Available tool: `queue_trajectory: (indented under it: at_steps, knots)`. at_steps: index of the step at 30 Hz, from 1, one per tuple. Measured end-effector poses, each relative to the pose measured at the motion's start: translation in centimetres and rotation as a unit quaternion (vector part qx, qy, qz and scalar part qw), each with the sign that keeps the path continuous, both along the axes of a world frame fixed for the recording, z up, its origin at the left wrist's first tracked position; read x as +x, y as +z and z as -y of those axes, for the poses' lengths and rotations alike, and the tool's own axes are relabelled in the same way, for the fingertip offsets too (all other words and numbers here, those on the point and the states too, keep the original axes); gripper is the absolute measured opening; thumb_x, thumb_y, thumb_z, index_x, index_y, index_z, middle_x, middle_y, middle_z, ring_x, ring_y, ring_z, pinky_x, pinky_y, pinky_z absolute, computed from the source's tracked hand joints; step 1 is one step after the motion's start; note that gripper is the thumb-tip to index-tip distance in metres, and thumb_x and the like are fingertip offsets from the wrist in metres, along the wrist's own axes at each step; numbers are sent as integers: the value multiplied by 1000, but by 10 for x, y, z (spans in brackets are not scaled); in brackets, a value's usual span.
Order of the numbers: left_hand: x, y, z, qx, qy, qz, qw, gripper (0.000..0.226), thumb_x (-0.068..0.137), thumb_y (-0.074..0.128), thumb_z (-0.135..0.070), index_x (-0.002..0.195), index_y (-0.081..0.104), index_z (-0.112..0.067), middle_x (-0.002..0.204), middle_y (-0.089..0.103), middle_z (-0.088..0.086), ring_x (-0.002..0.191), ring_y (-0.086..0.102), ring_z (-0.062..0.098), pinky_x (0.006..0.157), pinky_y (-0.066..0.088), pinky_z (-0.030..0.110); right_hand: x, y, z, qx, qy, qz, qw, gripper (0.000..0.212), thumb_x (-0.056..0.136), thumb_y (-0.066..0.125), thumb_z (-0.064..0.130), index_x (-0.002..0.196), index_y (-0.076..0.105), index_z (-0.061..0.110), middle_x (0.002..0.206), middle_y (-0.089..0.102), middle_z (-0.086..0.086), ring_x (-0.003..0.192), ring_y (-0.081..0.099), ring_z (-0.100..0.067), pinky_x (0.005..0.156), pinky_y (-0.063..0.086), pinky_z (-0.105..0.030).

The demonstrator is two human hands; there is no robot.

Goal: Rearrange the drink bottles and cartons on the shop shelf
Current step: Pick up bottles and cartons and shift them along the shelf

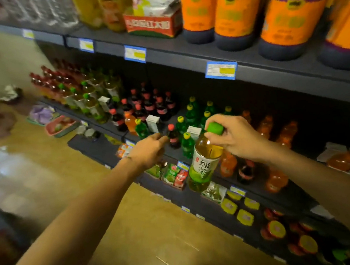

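My right hand [235,136] grips a green-capped tea bottle [204,161] by its cap and neck, holding it in front of the drinks shelf [107,131]. My left hand [149,150] reaches toward a small dark cola bottle [173,137] with a red cap, its fingertips at the bottle's side; whether they touch is unclear. Small green bottles [188,145] and white cartons [153,123] stand around the cola bottle. Orange drink bottles [276,180] fill the shelf to the right.
Above hangs a shelf with large dark bottles with orange labels [233,11] and blue price tags [220,70]. Lower shelves hold snack packets [175,174] and yellow tubs [245,216]. More tea and red-capped bottles stand far left. Wooden floor lies below.
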State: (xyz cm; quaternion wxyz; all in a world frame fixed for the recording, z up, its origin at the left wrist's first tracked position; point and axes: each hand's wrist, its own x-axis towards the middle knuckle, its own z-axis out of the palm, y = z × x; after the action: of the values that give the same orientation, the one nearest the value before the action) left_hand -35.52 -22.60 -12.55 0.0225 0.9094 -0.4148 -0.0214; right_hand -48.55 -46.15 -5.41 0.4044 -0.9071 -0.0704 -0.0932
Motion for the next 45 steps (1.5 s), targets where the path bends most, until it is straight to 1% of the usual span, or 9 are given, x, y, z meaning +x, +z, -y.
queue_trajectory:
  at_steps: [7, 11, 13, 16, 18, 28, 33, 40, 45]
  knots:
    - [42, 6, -144, -34, 93, 21, 995, 27, 99, 43, -20, 122, 52, -10, 110, 52, 13, 90, 56, 36, 63, 47, 43, 89, 18, -116, -49, 72, 42, 995, 10, 84, 67, 22, 90, 60, 20, 72, 51, 8, 63, 46, -4, 60, 35, -24]
    - [60, 4, -221, -76, 95, 52, 991, 20, 96, 44, -22, 105, 55, -7, 90, 55, 17, 72, 57, 38, 52, 49, 44, 137, 14, -177, -62, 91, 53, 993, 12, 84, 67, 24, 93, 61, 18, 79, 55, 4, 72, 50, -14, 65, 40, -33]
    - [68, 3, -259, -75, 124, 56, 988, 27, 94, 45, -24, 106, 59, -4, 90, 58, 19, 70, 59, 39, 50, 48, 41, 163, 8, -209, -71, 98, 59, 991, 14, 84, 66, 29, 94, 60, 21, 78, 55, 4, 72, 51, -16, 65, 41, -34]
    - [79, -2, -312, -81, 188, 58, 977, 53, 90, 25, -43, 105, 59, -4, 93, 59, 17, 76, 60, 39, 57, 50, 44, 197, 3, -254, -81, 101, 67, 989, 16, 84, 68, 26, 95, 62, 17, 74, 53, 4, 68, 49, -17, 63, 41, -35]
    - [88, -6, -338, -88, 212, 64, 971, 58, 88, 20, -47, 102, 59, -6, 92, 60, 16, 75, 60, 38, 58, 51, 44, 218, -2, -278, -75, 101, 67, 990, 16, 84, 68, 27, 94, 61, 15, 74, 56, -2, 67, 51, -21, 63, 45, -40]
    - [190, -27, -373, -73, 267, 63, 959, 61, 88, 18, -56, 105, 60, -15, 93, 63, 9, 76, 62, 32, 59, 52, 37, 335, -22, -340, -47, 79, 80, 993, 16, 85, 65, 32, 88, 61, 17, 70, 55, -4, 64, 50, -21, 58, 43, -40]
    - [271, -28, -378, -67, 270, 49, 959, 41, 95, 38, -48, 106, 60, -16, 99, 62, 8, 81, 62, 31, 63, 51, 35, 409, -23, -355, -53, 98, 98, 989, 16, 85, 66, 29, 89, 60, 15, 72, 51, 2, 65, 49, -19, 57, 35, -32]
    - [357, -12, -395, -65, 289, 42, 954, 62, 86, 18, -60, 107, 59, -17, 98, 59, 7, 82, 61, 29, 66, 53, 40, 498, -22, -383, -25, 79, 84, 993, 18, 86, 66, 28, 92, 61, 12, 73, 52, 1, 67, 48, -18, 59, 28, -28]
    - [406, -16, -424, -73, 291, 16, 954, 52, 92, 29, -54, 107, 60, -15, 98, 60, 8, 84, 61, 31, 67, 52, 39, 554, -34, -409, 4, 64, 57, 996, 14, 86, 65, 26, 89, 60, 12, 76, 58, -2, 70, 51, -19, 60, 30, -27]
